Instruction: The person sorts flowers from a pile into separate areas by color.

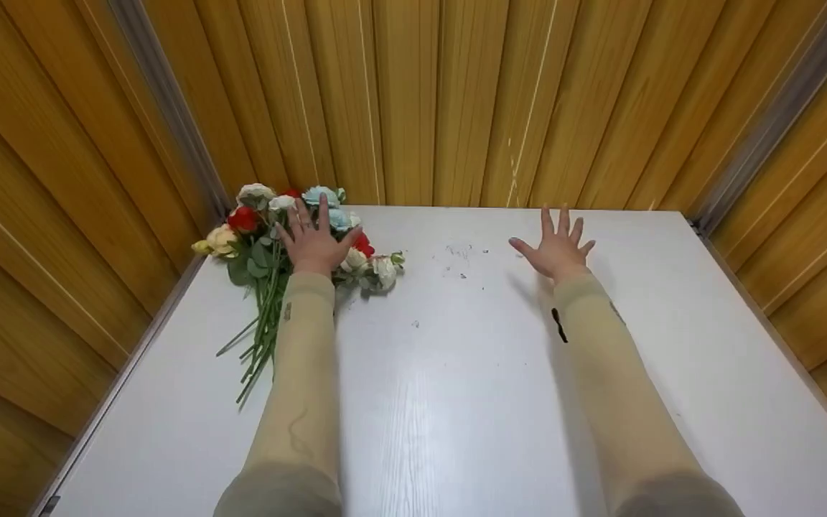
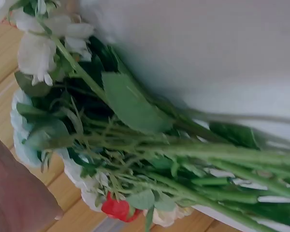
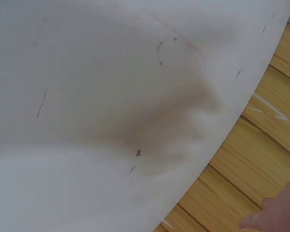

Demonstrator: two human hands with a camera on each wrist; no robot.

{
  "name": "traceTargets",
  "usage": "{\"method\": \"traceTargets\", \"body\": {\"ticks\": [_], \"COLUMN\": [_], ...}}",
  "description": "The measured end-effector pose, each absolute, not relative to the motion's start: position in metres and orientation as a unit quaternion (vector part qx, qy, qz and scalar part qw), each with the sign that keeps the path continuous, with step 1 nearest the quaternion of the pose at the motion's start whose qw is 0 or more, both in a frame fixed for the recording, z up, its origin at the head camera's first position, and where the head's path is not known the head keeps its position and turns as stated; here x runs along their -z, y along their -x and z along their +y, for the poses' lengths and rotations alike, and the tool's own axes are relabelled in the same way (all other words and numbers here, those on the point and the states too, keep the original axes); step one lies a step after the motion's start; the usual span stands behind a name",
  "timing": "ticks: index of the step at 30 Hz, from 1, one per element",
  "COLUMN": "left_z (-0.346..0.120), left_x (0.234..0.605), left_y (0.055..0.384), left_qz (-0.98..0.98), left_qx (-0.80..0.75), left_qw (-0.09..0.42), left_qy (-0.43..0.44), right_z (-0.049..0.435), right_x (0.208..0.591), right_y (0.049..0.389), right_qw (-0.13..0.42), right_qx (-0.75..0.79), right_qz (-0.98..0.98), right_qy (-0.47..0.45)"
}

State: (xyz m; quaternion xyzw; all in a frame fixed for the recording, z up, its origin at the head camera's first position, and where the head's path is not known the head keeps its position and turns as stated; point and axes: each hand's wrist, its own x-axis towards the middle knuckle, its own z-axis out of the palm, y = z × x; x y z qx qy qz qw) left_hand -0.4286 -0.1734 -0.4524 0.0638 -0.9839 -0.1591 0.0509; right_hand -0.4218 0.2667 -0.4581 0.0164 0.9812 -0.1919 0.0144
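A bunch of flowers with long green stems lies at the back left of the white table, with white, red, pale blue and cream blooms. My left hand is spread above the bunch with straight fingers, holding nothing. In the left wrist view the stems and leaves fill the middle, and part of the left hand shows at the left edge. Over the right part of the table my right hand is also spread, holding nothing. The right wrist view shows its shadow on the tabletop and some fingers in the corner.
The white table has small dark marks near its back middle. Yellow-brown wood-patterned panels stand behind it and on both sides, with grey posts at the corners. A short black strip appears beside the right forearm.
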Motion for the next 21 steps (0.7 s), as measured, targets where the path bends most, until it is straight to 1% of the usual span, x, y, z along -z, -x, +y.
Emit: {"method": "traceTargets", "body": {"ticks": [8,15,21], "left_z": [-0.200,-0.213,-0.209], "left_x": [0.446,0.448,0.439], "left_y": [0.416,0.413,0.401], "left_qz": [-0.973,-0.972,-0.945], "left_qx": [0.203,0.195,0.270], "left_qw": [0.044,0.028,-0.023], "left_qy": [-0.100,-0.125,-0.180], "right_z": [0.226,0.177,0.137], "right_x": [0.458,0.460,0.468], "right_y": [0.428,0.420,0.405], "right_qw": [0.017,0.011,0.007], "right_qx": [0.220,0.252,0.285], "right_qz": [0.975,0.964,0.948], "right_qy": [0.024,0.082,0.141]}}
